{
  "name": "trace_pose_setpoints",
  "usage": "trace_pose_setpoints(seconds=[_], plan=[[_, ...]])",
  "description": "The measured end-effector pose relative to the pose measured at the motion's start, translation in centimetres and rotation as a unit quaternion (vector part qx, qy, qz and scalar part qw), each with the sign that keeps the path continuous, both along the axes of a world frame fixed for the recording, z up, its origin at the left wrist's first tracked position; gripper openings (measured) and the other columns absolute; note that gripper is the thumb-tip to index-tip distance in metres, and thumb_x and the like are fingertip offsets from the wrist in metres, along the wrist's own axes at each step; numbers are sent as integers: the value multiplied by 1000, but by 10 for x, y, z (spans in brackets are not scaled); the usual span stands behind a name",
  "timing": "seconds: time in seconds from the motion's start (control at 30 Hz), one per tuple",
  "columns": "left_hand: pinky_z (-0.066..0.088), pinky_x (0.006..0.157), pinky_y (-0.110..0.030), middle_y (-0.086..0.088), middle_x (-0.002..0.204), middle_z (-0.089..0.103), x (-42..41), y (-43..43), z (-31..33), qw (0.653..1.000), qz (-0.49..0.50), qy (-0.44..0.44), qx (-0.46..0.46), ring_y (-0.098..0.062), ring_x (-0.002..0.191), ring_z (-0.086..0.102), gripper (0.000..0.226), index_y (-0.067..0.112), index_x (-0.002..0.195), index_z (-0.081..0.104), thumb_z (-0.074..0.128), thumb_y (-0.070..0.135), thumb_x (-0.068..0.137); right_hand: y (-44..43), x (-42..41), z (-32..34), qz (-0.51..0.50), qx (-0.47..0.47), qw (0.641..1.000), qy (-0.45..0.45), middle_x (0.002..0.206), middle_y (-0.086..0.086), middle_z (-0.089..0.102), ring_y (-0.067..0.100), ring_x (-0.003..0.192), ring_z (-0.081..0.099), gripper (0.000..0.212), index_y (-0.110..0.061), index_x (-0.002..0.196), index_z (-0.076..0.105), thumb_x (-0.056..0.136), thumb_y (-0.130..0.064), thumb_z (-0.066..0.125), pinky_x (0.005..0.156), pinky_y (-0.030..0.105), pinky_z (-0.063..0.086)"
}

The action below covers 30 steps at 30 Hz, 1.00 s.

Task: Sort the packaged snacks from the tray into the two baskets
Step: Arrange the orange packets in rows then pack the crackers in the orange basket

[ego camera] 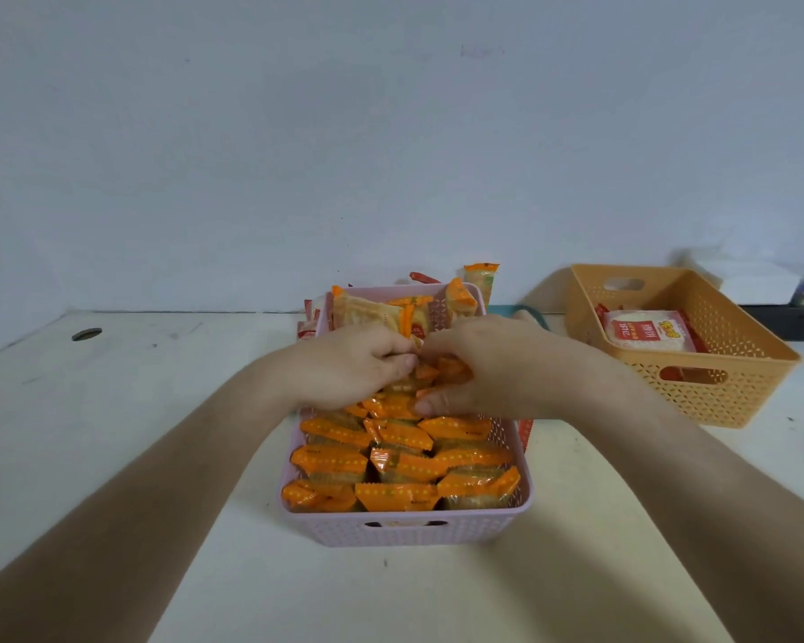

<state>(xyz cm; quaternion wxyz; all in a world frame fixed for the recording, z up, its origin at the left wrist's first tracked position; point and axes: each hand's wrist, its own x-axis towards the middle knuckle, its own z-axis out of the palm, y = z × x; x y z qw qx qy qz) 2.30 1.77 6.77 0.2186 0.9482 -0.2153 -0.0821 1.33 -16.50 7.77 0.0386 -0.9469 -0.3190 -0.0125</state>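
Left hand (pixel 349 364) and right hand (pixel 488 368) are over the pink basket (pixel 405 531), fingers curled, both pinching orange snack packs (pixel 451 369) mid-row; orange basket (pixel 715 401) well right.

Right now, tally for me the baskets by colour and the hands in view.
Pink basket: 1
Orange basket: 1
Hands: 2, the left hand and the right hand, both gripping orange snack packs
Total: 4

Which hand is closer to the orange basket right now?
Right. The right hand is left of the orange basket; the left hand is farther left.
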Motion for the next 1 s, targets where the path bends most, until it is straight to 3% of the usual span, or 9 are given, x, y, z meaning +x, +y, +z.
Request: trace_pose_setpoints(seconds=[0.07, 0.2, 0.27, 0.37, 0.4, 0.5, 0.63, 0.83, 1.0], plan=[[41, 67, -45, -7, 73, 51, 1, 0, -1, 1000, 16, 15, -7, -19, 67, 46, 32, 5, 92, 64, 43, 28, 102, 1, 2, -2, 1, -2, 1000, 3, 99, -15, 55, 12, 100, 52, 33, -36, 111, 52, 88, -60, 52, 86, 37, 35], [49, 76, -34, 0, 87, 65, 1, -2, 6, 999, 15, 26, 25, -13, 80, 59, 24, 19, 109, 64, 48, 34, 99, -3, 2, 4, -23, -29, 999, 34, 124, -12, 55, 18, 120, 49, 49, -38, 129, 44, 87, -61, 53, 98, 46, 31], [52, 74, -28, 3, 90, 66, 0, -2, 6, 998, 26, 44, -42, -10, 82, 62, 25, 19, 115, 62, 53, 33, 96, -3, 3, 11, -41, -47, 997, 37, 129, -11, 54, 19, 123, 47, 59, -37, 135, 43, 85, -68, 48, 103, 49, 26], [57, 74, -28, 5, 94, 69, 0, 4, 3, 982, 55, 61, -168, -9, 85, 67, 24, 18, 115, 65, 47, 21, 100, 5, 9, 15, -20, 22, 1000, -5, 108, -10, 62, 15, 107, 54, 47, -32, 116, 60, 87, -66, 46, 99, 44, 36], [58, 74, -28, 6, 91, 70, 1, 9, 4, 988, 62, 2, -145, -9, 82, 68, 26, 20, 110, 69, 46, 14, 99, 9, 13, 13, -2, 56, 998, 0, 104, -9, 64, 14, 101, 57, 42, -29, 111, 64, 89, -61, 49, 95, 41, 43], [52, 71, -30, 9, 88, 70, 4, 21, 11, 960, 56, -224, 161, -14, 86, 64, 33, 31, 97, 74, 50, 9, 88, 16, 20, 5, 30, 84, 994, 62, 104, -7, 66, 11, 96, 60, 33, -25, 110, 67, 90, -50, 57, 88, 36, 52], [37, 62, -28, 6, 83, 61, 13, 21, 4, 908, 10, -249, 337, -19, 93, 59, 24, 25, 90, 71, 51, 14, 83, 15, 24, 2, 33, 73, 993, 86, 102, -9, 66, 7, 92, 58, 27, -25, 108, 70, 92, -42, 57, 86, 30, 52], [39, 70, -33, -5, 105, 61, 27, 14, 5, 854, 2, -322, 409, -25, 99, 55, 29, 24, 112, 59, 61, 30, 83, 22, 32, 2, 20, 58, 991, 120, 91, 1, 70, 15, 86, 63, 24, -20, 93, 72, 89, -38, 57, 83, 39, 55], [29, 77, -36, 6, 102, 56, 33, 19, -1, 894, 9, -258, 367, -18, 100, 47, 28, 31, 110, 61, 64, 37, 83, 16, 37, 7, 3, 94, 982, 166, 91, 0, 69, 14, 86, 64, 40, -22, 95, 70, 92, -56, 49, 84, 37, 53]])
